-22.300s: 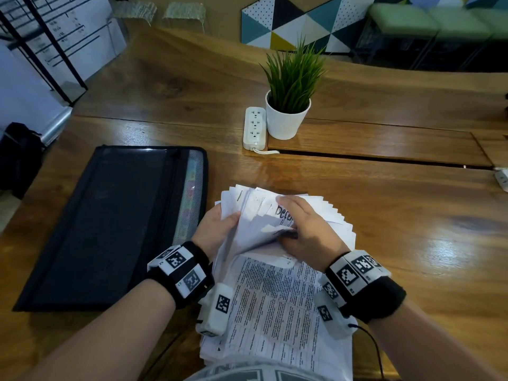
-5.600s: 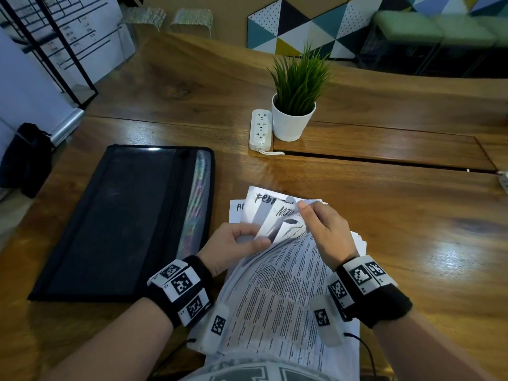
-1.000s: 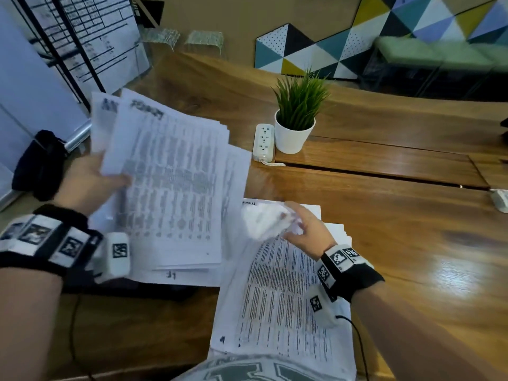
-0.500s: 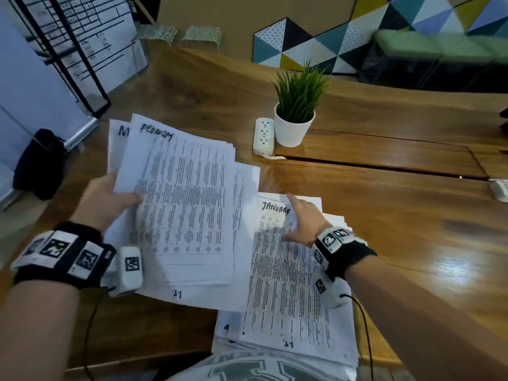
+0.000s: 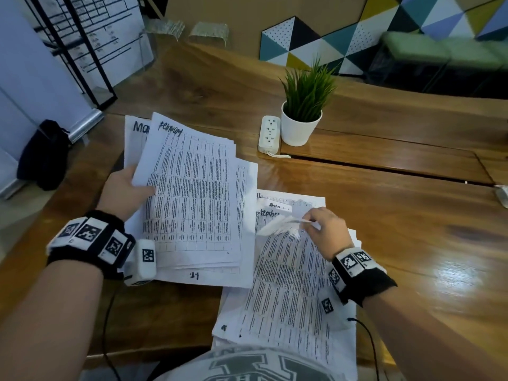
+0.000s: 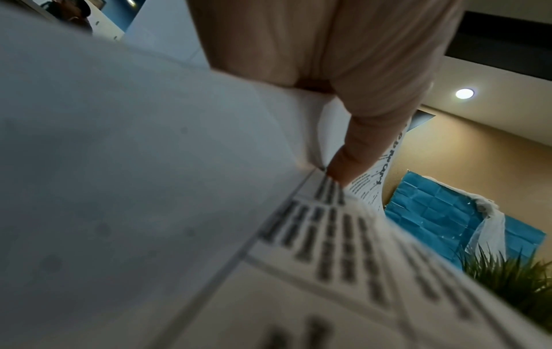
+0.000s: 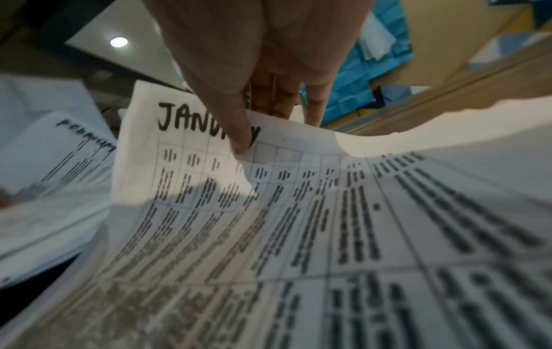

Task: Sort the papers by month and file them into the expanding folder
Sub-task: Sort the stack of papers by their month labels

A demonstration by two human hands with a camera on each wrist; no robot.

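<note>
left hand (image 5: 125,189) clamps fanned sorted stack (image 5: 192,199), February sheet on top, held off the table (image 5: 412,229) to take the next month | right hand (image 5: 325,232) pinches January sheet (image 7: 191,151) top edge, peeling it off the unsorted pile (image 5: 291,303) by the body | expanding folder not visible

January sheet (image 7: 209,179) lifted off stack (image 5: 288,312); February bundle (image 5: 192,199) held.

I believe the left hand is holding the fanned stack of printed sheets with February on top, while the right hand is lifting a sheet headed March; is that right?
Not quite: the printed sheet that the right hand pinches is headed January, as the right wrist view shows. The left hand does hold the fanned stack of printed sheets with February on top.
</note>
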